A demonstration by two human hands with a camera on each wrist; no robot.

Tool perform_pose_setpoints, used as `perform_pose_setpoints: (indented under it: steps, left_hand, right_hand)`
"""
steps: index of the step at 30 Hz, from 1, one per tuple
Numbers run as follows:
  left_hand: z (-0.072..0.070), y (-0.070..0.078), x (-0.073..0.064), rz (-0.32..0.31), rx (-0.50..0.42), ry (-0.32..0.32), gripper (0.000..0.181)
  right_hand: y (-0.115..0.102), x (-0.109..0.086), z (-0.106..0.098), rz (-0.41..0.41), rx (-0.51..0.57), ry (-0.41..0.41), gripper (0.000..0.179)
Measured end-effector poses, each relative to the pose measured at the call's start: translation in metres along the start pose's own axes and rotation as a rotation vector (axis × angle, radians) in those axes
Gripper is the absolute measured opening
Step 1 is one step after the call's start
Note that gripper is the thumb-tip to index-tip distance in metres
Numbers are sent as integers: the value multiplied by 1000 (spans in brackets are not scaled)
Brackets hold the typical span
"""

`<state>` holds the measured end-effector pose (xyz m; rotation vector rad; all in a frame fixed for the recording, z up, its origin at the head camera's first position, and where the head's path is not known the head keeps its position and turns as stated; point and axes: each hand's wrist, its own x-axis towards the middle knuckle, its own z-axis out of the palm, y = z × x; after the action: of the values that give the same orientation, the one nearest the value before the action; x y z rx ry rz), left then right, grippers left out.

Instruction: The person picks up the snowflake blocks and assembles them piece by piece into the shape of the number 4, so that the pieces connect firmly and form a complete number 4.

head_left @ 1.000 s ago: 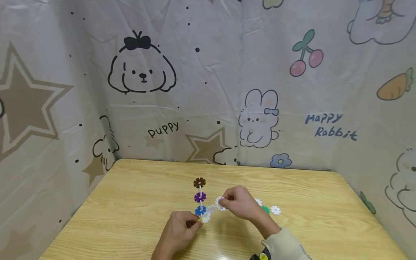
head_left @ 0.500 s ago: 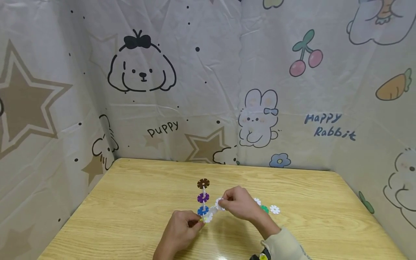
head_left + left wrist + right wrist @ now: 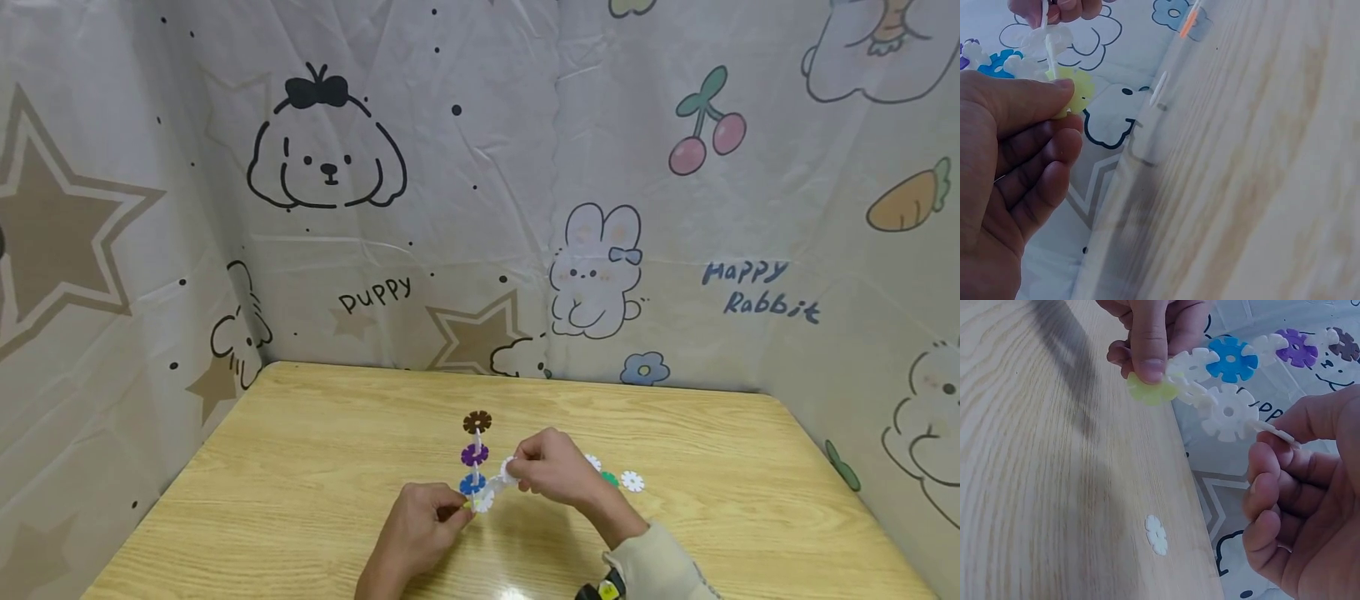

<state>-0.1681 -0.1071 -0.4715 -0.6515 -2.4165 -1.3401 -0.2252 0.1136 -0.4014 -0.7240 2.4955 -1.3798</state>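
Observation:
My left hand [image 3: 422,529] pinches a yellow notched disc [image 3: 1150,392] between thumb and fingers. Two runs of interlocked discs branch from that yellow piece. One rises with white pieces between a blue disc [image 3: 1232,359], a purple disc [image 3: 1297,348] and a brown disc [image 3: 477,422] at its far end. The other is all white, with a white disc [image 3: 1229,412] facing the right wrist camera. At this white run's end, my right hand [image 3: 553,471] pinches another white disc [image 3: 1277,434], seen nearly edge-on. Fingertips cover part of the yellow piece.
Loose discs lie on the wooden table [image 3: 322,467] beyond my right forearm: a green disc [image 3: 610,479], a white disc [image 3: 633,482] and another partly hidden by the hand. An orange piece [image 3: 1189,24] shows in the left wrist view. A printed cloth [image 3: 480,167] surrounds the table's back and sides.
The coloured run has shifted slightly right with my left hand. The white disc in my right hand has turned more edge-on, and the gap between the hands has narrowed a little.

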Motion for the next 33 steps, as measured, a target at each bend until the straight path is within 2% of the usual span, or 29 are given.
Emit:
perform_pose_setpoints:
  steps: [8, 14, 22, 33]
  left_hand:
    - [3, -2, 0, 35, 47, 29, 10]
    - [4, -2, 0, 47, 41, 33, 10]
    - [4, -3, 0, 73, 79, 70, 12]
    - [7, -4, -1, 72, 66, 74, 12]
  right_hand:
    - [3, 0, 7, 13, 62, 29, 31]
    - [3, 0, 8, 13, 56, 32, 32]
    - [0, 1, 9, 17, 44, 25, 31]
    - [2, 1, 11, 41, 68, 54, 31]
